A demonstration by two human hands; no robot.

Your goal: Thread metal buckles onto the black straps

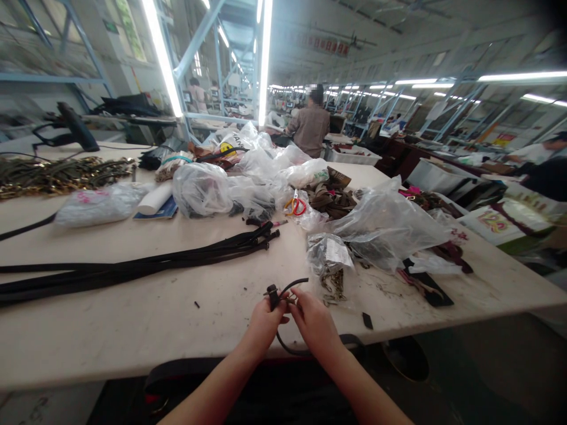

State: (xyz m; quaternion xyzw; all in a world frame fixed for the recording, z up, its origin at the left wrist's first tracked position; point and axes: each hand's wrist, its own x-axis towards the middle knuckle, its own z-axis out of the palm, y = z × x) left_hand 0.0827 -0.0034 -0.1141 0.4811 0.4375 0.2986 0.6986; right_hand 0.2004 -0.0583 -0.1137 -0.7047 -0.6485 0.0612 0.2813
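Observation:
Both my hands meet over the near edge of a pale worktable (pixel 133 319). My left hand (pixel 264 321) is closed on the folded end of a thin black strap (pixel 292 284), which loops up and back over the fingers. My right hand (pixel 315 319) pinches the same strap beside it, fingers curled; a small metal fitting seems to sit between the two hands but is too small to make out. Just beyond my right hand lies a clear bag of metal hardware (pixel 330 260).
A bundle of long black straps (pixel 146 265) runs across the table's left. Plastic bags (pixel 204 189), red-handled scissors (pixel 297 206) and a heap of brass chains (pixel 57 174) lie further back. A person in a brown top (pixel 310 127) stands beyond the table; another person is at far right.

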